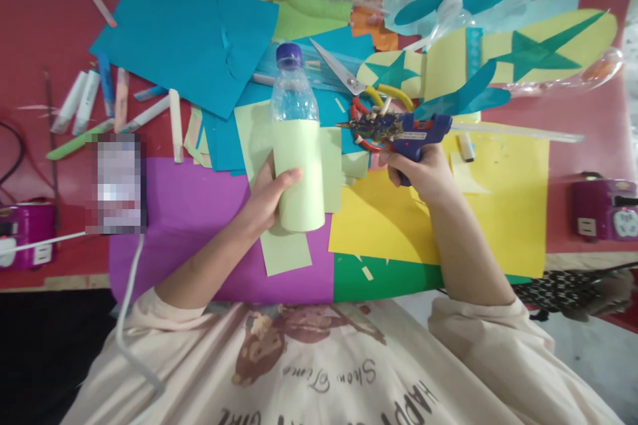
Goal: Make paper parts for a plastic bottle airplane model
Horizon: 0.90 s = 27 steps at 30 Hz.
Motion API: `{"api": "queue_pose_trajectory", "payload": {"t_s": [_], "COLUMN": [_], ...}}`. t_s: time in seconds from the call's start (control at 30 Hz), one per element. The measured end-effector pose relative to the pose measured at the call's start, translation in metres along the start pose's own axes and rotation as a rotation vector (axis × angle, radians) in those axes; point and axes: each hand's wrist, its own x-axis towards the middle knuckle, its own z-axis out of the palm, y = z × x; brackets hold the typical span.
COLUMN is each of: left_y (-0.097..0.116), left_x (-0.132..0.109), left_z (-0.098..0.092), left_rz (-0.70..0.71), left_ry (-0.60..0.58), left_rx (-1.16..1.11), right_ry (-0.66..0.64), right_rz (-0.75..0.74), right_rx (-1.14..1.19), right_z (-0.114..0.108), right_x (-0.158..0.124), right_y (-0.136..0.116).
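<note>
while my left hand (pixel 272 196) is clamped around the papered lower part of a clear, shiny plastic bottle (pixel 298 136), my right hand (pixel 423 169) is closed on the handle of a blue glue gun (pixel 416 133). bottle sits over rectangular pale green scraps (pixel 286 257), smooth matte wrap (pixel 308 159), round purple cap (pixel 289 56) pointing away from me. gun: rough, crusted front, translucent rod-like glue stick (pixel 523 131) out the back. scissors (pixel 343 72), pointed metal blades, just beyond. flat yellow sheet (pixel 513 212) under right forearm.
</note>
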Motion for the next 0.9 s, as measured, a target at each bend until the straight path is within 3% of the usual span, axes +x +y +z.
{"api": "queue_pose_trajectory", "payload": {"t_s": [0.9], "left_y": [-0.0004], "left_x": [0.0002], "left_z": [-0.0028], "left_rz": [0.042], "left_ry": [-0.02], "left_rx": [0.02], "right_ry": [0.013], "right_rz": [0.05], "right_rx": [-0.016], "right_z": [0.002], "right_x": [0.0025], "right_y": [0.0046]}}
